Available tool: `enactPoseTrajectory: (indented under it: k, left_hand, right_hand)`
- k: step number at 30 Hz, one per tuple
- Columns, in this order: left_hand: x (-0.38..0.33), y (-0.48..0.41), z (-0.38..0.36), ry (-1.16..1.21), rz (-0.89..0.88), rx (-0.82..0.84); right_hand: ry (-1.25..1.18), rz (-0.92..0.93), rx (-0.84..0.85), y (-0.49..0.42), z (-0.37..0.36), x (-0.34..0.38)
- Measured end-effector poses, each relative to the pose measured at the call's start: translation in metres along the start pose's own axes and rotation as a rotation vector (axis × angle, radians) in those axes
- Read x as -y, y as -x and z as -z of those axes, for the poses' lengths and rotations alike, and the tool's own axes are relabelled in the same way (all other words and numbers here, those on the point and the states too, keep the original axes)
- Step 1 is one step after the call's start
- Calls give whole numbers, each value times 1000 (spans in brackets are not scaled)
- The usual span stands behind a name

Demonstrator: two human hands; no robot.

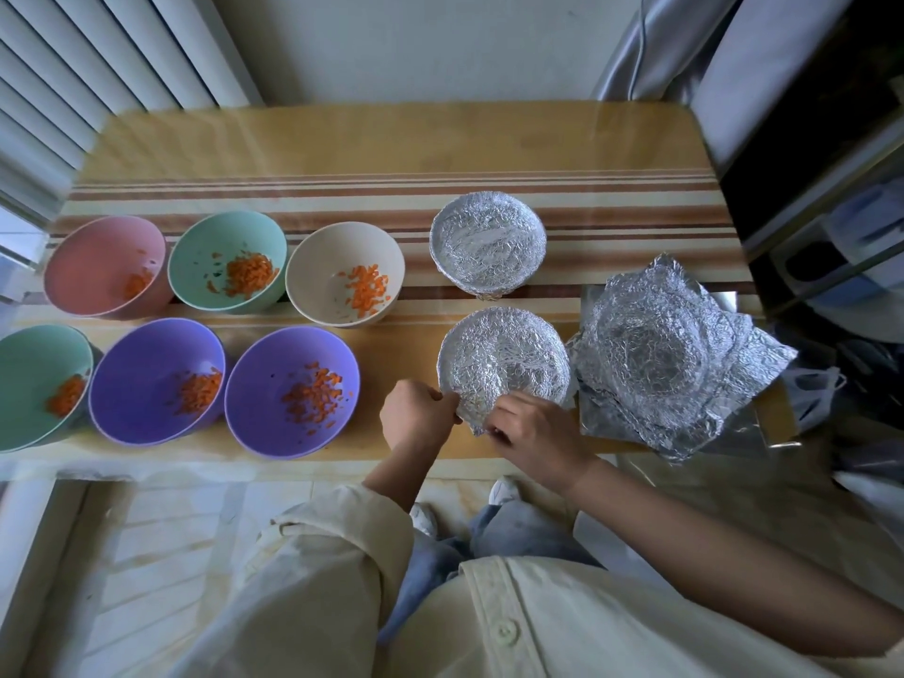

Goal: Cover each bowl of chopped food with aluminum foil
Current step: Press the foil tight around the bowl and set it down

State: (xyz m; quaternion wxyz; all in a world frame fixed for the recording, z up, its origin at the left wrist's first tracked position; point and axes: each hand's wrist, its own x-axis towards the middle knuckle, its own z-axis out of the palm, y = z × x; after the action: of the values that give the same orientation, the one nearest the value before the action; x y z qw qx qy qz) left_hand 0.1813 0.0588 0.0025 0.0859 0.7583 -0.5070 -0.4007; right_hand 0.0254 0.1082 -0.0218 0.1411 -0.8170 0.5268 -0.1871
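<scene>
The person is sealing the second cover. The near foil-covered bowl (504,364) is sitting on the right half of the worktop (342,139), directly in front of the far foil-covered bowl (487,247), whose wrap is looking finished all round.

Both hands are working at the rim closest to the body. The left hand (420,415) is curling its fingers and pinching the foil edge at the bowl's near-left. The right hand (535,433) is gripping a loose flap of foil at the near edge, its fingers bent around it. That flap is hanging below the rim, so this side is probably not yet tucked tight.

A pile of crumpled foil sheets (660,354) is lying just to the right of this bowl (how many sheets it holds cannot be told).

Six bowls are standing uncovered to the left in two rows, each holding a little chopped orange food:
- Far row: the pink bowl (105,266), the green bowl (227,259) and the cream bowl (345,274).
- Near row: a second green bowl (39,384), the left purple bowl (156,379) and the right purple bowl (293,389).

By my reckoning, two of the eight bowls are covered or nearly so. The next move calls for pressing the flap under the rim and then releasing it. After that, a single sheet would have to be lifted off the pile and carried across to an open bowl, likely the right purple one, which is closest. Thin foil is liable to tear, and sheets in a pile tend to cling together, so a gentle peel seems wise.
</scene>
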Motion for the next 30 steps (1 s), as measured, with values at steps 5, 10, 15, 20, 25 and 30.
enactPoseTrajectory:
  k: [5, 10, 15, 20, 25, 30]
  left_hand:
    - [13, 15, -15, 127, 65, -55]
    - [14, 28, -37, 161, 68, -19]
    - [12, 22, -35, 235, 129, 7]
    - [15, 21, -36, 245, 124, 82]
    - [11, 15, -30, 75, 78, 50]
    - [14, 4, -16, -41, 30, 63]
  right_hand:
    - [-7, 2, -4, -5, 0, 3]
    - [-24, 14, 16, -4, -2, 3]
    - [-36, -13, 8, -7, -1, 3]
    - [-31, -16, -7, -5, -4, 6]
    - [-47, -34, 9, -8, -6, 7]
    - [-57, -5, 50, -5, 2, -1]
